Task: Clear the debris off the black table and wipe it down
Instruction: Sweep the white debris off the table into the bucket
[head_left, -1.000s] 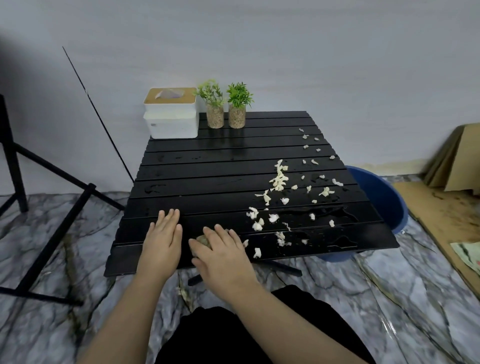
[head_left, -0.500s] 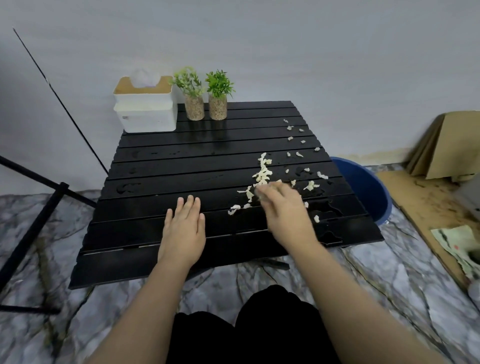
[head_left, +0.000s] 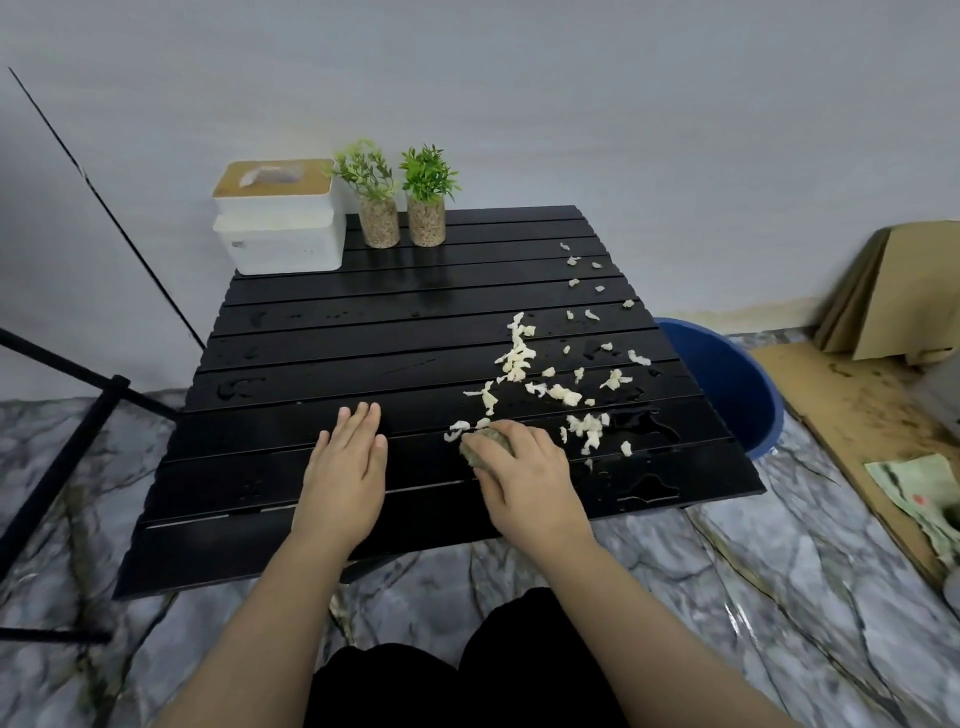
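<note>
From the head camera, your left hand (head_left: 347, 470) lies flat on the black table (head_left: 322, 332), fingers spread and pressed to the slats. Your right hand (head_left: 524, 480) is curled around a greyish cloth (head_left: 480, 441), pressing it on the table just beside the pale scraps (head_left: 519, 358) scattered over the right half. A blue bucket (head_left: 727, 384) sits right of the table.
</note>
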